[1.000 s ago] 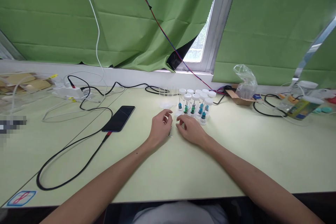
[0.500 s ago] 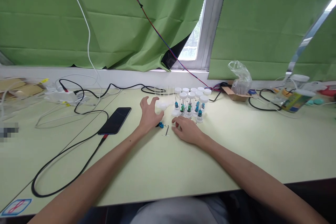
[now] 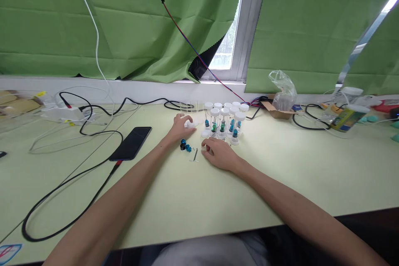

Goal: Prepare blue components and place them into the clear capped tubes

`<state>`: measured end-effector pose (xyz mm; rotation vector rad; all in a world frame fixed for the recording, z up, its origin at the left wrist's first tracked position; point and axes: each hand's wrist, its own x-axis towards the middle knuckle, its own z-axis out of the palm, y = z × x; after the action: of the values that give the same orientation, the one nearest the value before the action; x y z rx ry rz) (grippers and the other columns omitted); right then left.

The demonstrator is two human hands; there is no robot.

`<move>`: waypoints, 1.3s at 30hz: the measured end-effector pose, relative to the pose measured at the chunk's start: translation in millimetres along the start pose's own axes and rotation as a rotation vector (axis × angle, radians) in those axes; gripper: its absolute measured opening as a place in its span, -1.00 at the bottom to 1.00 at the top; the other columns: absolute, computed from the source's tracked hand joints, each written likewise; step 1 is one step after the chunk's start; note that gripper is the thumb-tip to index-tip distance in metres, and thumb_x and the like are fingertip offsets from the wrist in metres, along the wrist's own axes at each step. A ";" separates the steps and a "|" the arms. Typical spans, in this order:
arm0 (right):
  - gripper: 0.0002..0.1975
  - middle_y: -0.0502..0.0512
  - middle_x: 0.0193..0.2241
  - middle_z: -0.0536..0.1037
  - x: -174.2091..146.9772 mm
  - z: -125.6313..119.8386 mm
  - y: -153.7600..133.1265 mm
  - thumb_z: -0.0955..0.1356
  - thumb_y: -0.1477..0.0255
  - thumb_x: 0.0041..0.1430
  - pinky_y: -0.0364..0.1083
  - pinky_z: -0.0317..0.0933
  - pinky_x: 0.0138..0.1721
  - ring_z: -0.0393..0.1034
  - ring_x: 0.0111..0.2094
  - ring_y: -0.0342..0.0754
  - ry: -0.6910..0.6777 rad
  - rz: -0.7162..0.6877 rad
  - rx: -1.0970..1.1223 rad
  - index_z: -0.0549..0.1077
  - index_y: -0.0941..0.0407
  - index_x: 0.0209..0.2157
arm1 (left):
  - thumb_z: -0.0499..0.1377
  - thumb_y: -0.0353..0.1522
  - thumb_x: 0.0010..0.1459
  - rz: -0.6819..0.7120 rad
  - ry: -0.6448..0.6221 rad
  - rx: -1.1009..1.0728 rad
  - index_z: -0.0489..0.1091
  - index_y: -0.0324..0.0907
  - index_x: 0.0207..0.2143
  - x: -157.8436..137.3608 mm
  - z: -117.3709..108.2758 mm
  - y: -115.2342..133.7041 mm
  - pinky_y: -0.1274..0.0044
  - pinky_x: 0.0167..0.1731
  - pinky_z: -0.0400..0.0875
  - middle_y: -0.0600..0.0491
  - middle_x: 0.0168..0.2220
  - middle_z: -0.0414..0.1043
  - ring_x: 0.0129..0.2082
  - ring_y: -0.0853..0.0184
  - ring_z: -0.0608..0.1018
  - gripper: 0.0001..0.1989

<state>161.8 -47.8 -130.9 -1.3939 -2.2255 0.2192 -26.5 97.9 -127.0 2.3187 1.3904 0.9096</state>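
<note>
My left hand point(image 3: 181, 129) is at the white plastic caps point(image 3: 191, 124), its thumb and fingers closed around one. My right hand point(image 3: 220, 154) rests on the table with curled fingers; a pale thing seems to be at its fingertips, too unclear to name. Between the hands lie small blue and black parts point(image 3: 186, 145) and a thin metal T-shaped piece point(image 3: 195, 156). Behind my right hand several clear tubes with white lids point(image 3: 224, 111) stand upright in a group, with blue or green parts inside. Clear open tubes point(image 3: 195, 106) stand behind my left hand.
A black phone point(image 3: 132, 143) with a plugged-in black cable point(image 3: 28, 216) lies at left. Behind it is a white power strip point(image 3: 64, 114) with tangled cables. An open cardboard box point(image 3: 277, 111) with a plastic bag point(image 3: 285, 91) and a labelled jar point(image 3: 349, 118) are at right.
My left hand has moved forward from above the blue parts and closed in on the white caps, leaving the blue and black parts in full view. My right hand stays nearly still.
</note>
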 end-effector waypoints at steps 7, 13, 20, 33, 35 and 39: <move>-0.82 0.05 -0.34 0.48 -0.2 -1.1 -0.5 0.28 0.41 0.27 -0.14 0.03 -0.38 0.30 -0.38 -0.11 -0.014 0.001 0.002 0.43 0.13 -0.13 | 0.26 -0.24 0.00 0.015 0.059 0.006 0.37 -0.13 -0.33 -2.9 0.9 -4.7 0.34 0.06 0.31 -0.02 -0.14 0.20 -0.01 0.16 0.39 -0.79; -0.81 0.04 -0.36 0.49 0.0 -0.9 -1.1 0.29 0.41 0.26 -0.14 0.03 -0.39 0.30 -0.39 -0.11 -0.016 0.011 0.006 0.44 0.13 -0.12 | 0.24 -0.23 0.02 0.042 0.083 0.009 0.38 -0.14 -0.35 -5.5 1.2 -8.5 0.36 0.03 0.34 -0.04 -0.08 0.19 -0.03 0.16 0.41 -0.80; -0.81 0.03 -0.37 0.49 0.5 -1.5 -0.6 0.29 0.41 0.25 -0.14 0.04 -0.38 0.31 -0.38 -0.11 -0.016 0.008 0.018 0.44 0.14 -0.12 | 0.25 -0.26 0.00 0.059 0.091 0.004 0.32 -0.14 -0.40 -7.8 4.2 -7.4 0.36 -0.02 0.36 -0.04 -0.05 0.21 -0.04 0.16 0.42 -0.81; -0.80 0.02 -0.41 0.48 0.6 -3.7 -1.1 0.30 0.42 0.24 -0.14 0.04 -0.39 0.31 -0.38 -0.10 -0.032 0.004 0.026 0.44 0.14 -0.11 | 0.27 -0.25 -0.03 0.075 0.082 -0.020 0.30 -0.12 -0.42 -9.0 4.7 -8.9 0.39 -0.04 0.36 -0.01 -0.12 0.26 -0.04 0.17 0.40 -0.79; -0.80 0.02 -0.40 0.49 0.6 -3.5 -0.8 0.30 0.43 0.24 -0.14 0.04 -0.38 0.31 -0.38 -0.10 -0.032 0.005 0.023 0.43 0.14 -0.11 | 0.27 -0.25 -0.04 0.077 0.076 -0.024 0.30 -0.12 -0.42 -11.1 3.3 -8.7 0.39 -0.02 0.35 0.00 -0.13 0.25 -0.02 0.17 0.40 -0.79; -0.80 0.02 -0.40 0.48 0.3 -3.0 -0.4 0.30 0.42 0.25 -0.14 0.04 -0.38 0.31 -0.38 -0.10 -0.036 0.005 0.031 0.43 0.13 -0.11 | 0.27 -0.23 -0.03 0.080 0.023 -0.027 0.31 -0.12 -0.40 -16.4 -2.9 -4.7 0.38 -0.01 0.33 0.01 -0.15 0.26 -0.03 0.17 0.39 -0.77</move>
<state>162.8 -48.1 -128.1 -1.3895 -2.2388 0.2813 -37.0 85.8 -133.5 2.3660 1.2942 0.9748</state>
